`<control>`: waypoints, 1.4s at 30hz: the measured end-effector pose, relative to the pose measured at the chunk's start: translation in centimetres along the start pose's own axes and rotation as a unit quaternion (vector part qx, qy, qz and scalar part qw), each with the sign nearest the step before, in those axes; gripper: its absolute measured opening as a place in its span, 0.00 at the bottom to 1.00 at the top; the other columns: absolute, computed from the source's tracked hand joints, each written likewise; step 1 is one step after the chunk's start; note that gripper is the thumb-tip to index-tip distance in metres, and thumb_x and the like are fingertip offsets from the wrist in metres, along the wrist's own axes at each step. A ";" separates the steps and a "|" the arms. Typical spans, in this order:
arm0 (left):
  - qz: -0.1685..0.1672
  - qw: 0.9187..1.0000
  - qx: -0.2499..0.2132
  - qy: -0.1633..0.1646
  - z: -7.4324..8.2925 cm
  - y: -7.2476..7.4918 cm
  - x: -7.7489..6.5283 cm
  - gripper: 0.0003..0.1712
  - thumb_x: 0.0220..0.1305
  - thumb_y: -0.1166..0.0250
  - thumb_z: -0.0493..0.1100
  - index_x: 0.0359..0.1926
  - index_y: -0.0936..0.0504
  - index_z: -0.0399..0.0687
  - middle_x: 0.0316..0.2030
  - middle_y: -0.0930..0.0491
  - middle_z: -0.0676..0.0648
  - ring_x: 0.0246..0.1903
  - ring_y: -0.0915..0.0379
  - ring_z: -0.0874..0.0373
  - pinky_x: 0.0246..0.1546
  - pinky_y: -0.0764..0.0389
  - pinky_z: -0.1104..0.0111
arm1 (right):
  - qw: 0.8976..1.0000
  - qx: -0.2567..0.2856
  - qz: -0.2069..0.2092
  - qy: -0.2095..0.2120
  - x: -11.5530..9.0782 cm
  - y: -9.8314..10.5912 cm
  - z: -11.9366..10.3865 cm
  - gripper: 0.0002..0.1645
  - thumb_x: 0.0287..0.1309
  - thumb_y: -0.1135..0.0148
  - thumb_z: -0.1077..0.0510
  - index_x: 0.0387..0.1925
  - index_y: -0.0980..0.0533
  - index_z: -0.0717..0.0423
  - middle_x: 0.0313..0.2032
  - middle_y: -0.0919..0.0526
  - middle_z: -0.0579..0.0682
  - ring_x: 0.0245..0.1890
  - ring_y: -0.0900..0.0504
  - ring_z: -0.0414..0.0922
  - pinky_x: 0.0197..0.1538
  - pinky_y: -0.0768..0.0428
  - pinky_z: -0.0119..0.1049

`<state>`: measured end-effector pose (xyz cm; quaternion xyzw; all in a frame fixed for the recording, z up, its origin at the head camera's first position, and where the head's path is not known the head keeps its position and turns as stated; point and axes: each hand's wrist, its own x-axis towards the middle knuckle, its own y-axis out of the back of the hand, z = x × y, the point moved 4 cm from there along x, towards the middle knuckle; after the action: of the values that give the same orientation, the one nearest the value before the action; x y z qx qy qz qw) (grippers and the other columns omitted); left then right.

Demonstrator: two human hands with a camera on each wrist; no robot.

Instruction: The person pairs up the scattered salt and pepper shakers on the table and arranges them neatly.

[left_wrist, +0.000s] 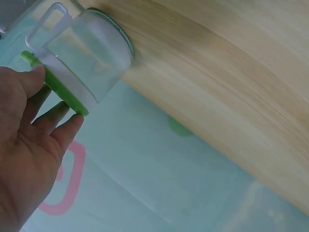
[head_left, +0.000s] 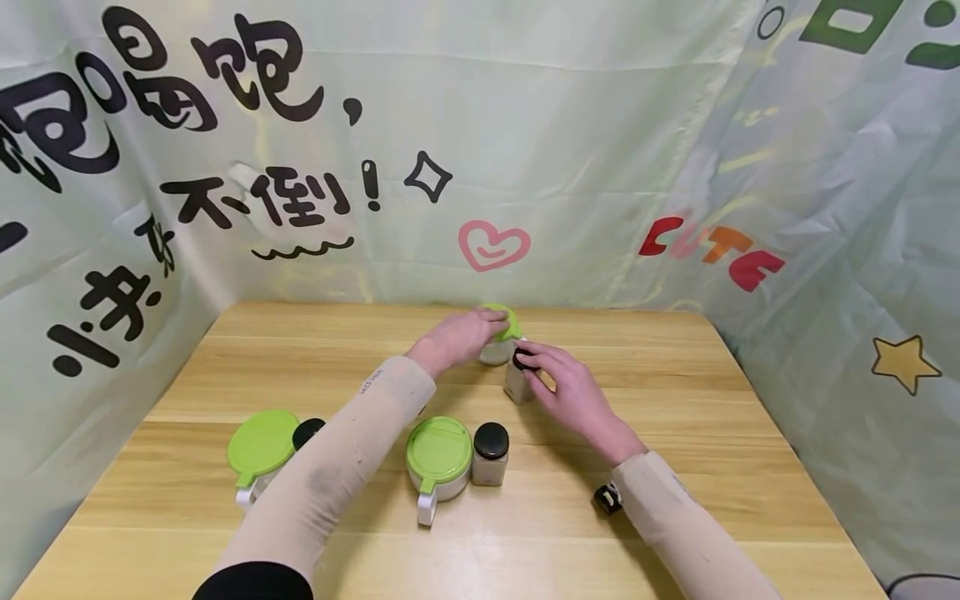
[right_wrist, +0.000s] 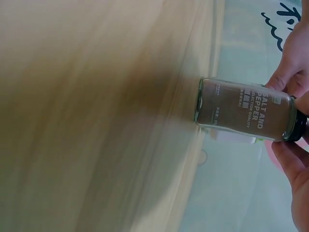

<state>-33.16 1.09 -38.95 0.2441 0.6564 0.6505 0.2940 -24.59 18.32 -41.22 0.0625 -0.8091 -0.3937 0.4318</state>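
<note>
At the back of the table, my left hand [head_left: 456, 340] holds the green lid [left_wrist: 65, 92] of a clear glass seasoning jar [head_left: 493, 353] with thumb and fingers at its edge. The jar has a pale handle, and its contents look whitish in the left wrist view. Just right of it, my right hand [head_left: 576, 392] pinches the black cap of a square glass salt and pepper shaker [right_wrist: 236, 108]. Brown powder fills the shaker. Both containers stand upright on the table, close together.
Nearer the front stand another green-lidded jar [head_left: 438, 450] and a black-capped shaker [head_left: 490, 467] beside it. A third green-lidded jar [head_left: 262, 446] and black cap [head_left: 307, 432] are partly behind my left sleeve. A small black object [head_left: 606, 500] lies by my right sleeve. A printed cloth [head_left: 585, 183] borders the wooden table.
</note>
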 end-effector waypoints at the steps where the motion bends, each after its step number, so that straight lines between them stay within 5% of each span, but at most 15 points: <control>1: 0.000 1.000 -0.003 -0.001 0.1 0.0 0.0 0.31 0.78 0.45 0.31 0.78 0.34 0.47 0.79 0.40 0.47 0.77 0.44 0.48 0.73 0.32 0.57 | 1.000 -0.001 -0.001 -0.001 -0.2 0.2 0.1 0.17 0.62 0.29 0.68 0.52 0.16 0.62 0.61 0.16 0.57 0.60 0.17 0.54 0.64 0.19 0.48; 22: 0.017 0.995 -0.086 -0.039 1.1 0.1 -0.1 0.26 0.75 0.39 0.33 0.72 0.25 0.47 0.77 0.35 0.50 0.77 0.42 0.54 0.78 0.41 0.63 | 1.000 -0.022 0.001 -0.009 -3.1 3.5 0.9 0.15 0.55 0.24 0.69 0.44 0.17 0.58 0.59 0.15 0.51 0.57 0.15 0.52 0.56 0.16 0.48; 32: 0.018 0.992 -0.100 -0.070 2.5 0.3 0.0 0.26 0.72 0.36 0.33 0.69 0.22 0.48 0.75 0.32 0.51 0.76 0.39 0.54 0.77 0.40 0.64 | 1.000 -0.016 0.008 -0.014 -3.9 4.6 1.8 0.15 0.55 0.26 0.72 0.43 0.19 0.59 0.58 0.14 0.53 0.55 0.14 0.54 0.64 0.24 0.25; 42: 0.003 0.990 -0.091 -0.112 4.6 0.6 0.0 0.25 0.73 0.37 0.33 0.69 0.21 0.49 0.74 0.31 0.52 0.76 0.39 0.56 0.76 0.38 0.65 | 0.999 -0.017 -0.002 -0.028 -4.6 5.6 2.5 0.16 0.55 0.26 0.72 0.44 0.18 0.58 0.59 0.14 0.52 0.55 0.14 0.54 0.64 0.30 0.17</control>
<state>-29.96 4.40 -38.28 0.2897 0.5564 0.6773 0.3844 -22.31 25.62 -41.10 0.0454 -0.8139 -0.4097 0.4095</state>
